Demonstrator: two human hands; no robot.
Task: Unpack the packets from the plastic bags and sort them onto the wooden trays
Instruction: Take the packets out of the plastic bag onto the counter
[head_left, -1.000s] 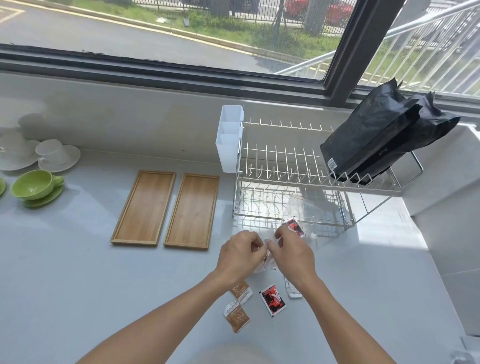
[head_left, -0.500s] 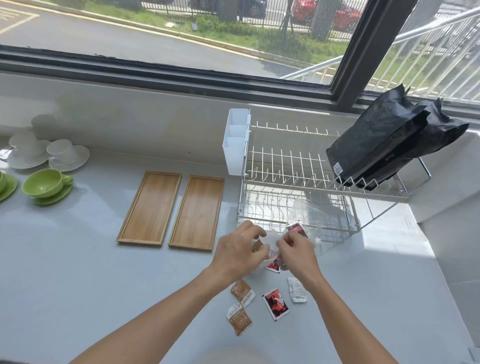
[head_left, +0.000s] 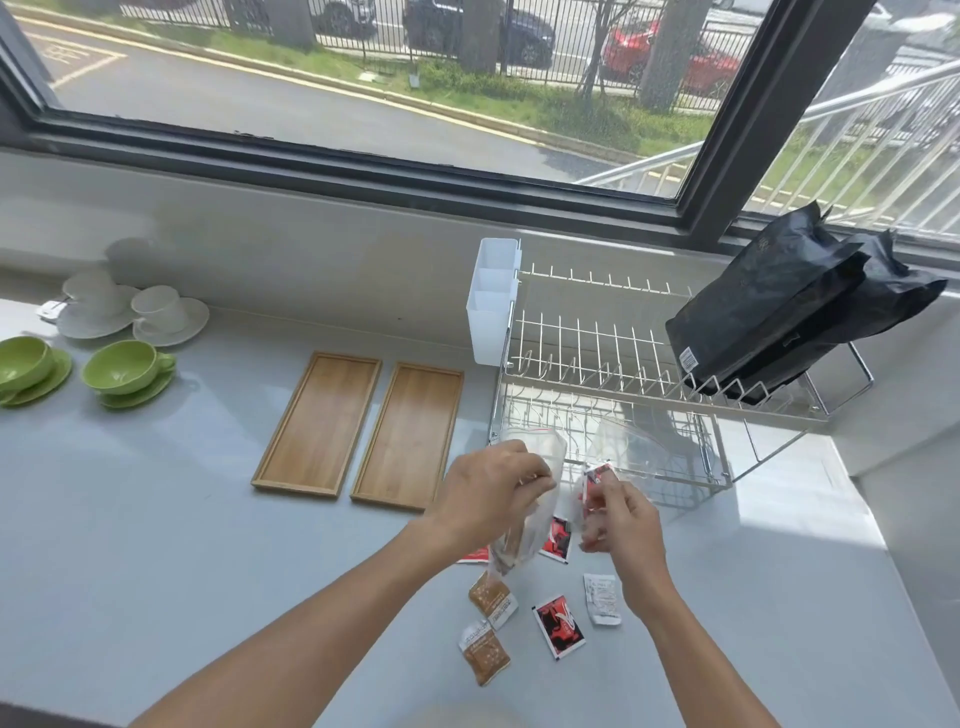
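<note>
My left hand (head_left: 491, 488) grips a clear plastic bag (head_left: 524, 525) that hangs down with brown packets inside. My right hand (head_left: 621, 519) pinches a red packet (head_left: 595, 475) beside the bag's mouth. A second clear bag (head_left: 628, 447) lies against the dish rack behind my right hand. Loose on the counter lie two brown packets (head_left: 491, 603) (head_left: 483, 652), a red-and-black packet (head_left: 558, 626), a white packet (head_left: 602, 597) and another red one (head_left: 556, 538) under the bag. Two empty wooden trays (head_left: 319, 423) (head_left: 408, 434) sit side by side to the left.
A wire dish rack (head_left: 613, 364) with a white cutlery holder (head_left: 491, 301) stands behind my hands, holding black pouches (head_left: 789, 306). Green cups (head_left: 124, 366) and white cups (head_left: 161, 312) on saucers sit far left. A raised ledge borders the counter on the right.
My hands have drawn apart: the left has lifted the clear bag upright, and the right has come away holding a red packet. More red packets now lie under the bag.
</note>
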